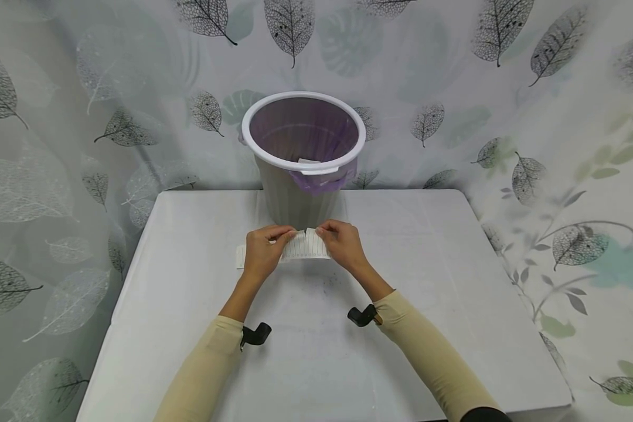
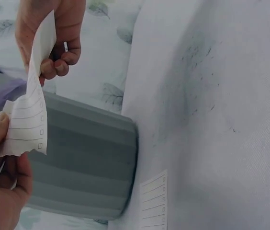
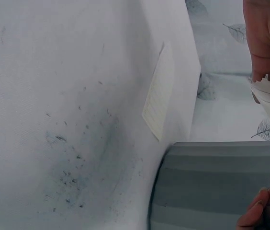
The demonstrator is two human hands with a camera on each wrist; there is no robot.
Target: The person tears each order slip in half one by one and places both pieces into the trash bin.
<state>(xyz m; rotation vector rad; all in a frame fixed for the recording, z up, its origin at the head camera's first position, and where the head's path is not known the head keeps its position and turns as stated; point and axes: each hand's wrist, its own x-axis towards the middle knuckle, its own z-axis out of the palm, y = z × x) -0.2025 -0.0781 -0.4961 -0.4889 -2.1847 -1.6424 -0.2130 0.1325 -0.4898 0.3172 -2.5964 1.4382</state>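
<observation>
Both hands hold a lined white paper strip (image 1: pixel 306 246) up in front of the bin. My left hand (image 1: pixel 264 252) pinches it between thumb and fingers on the left. On the right, my right hand (image 1: pixel 343 243) grips the other part in the same way. A small split shows in the strip's upper edge between the hands. In the left wrist view the paper (image 2: pixel 27 122) bends and twists, with a ragged lower end and small printed boxes along one side. A second lined strip (image 2: pixel 154 203) lies on the table, partly behind my left hand in the head view.
A grey bin (image 1: pixel 300 181) with a white rim and purple liner (image 1: pixel 322 183) stands at the table's back edge. A white piece (image 1: pixel 308 160) shows inside it. Dark specks mark the white table (image 1: pixel 411 264). Leaf-patterned sheeting (image 1: pixel 395 76) hangs behind and at both sides.
</observation>
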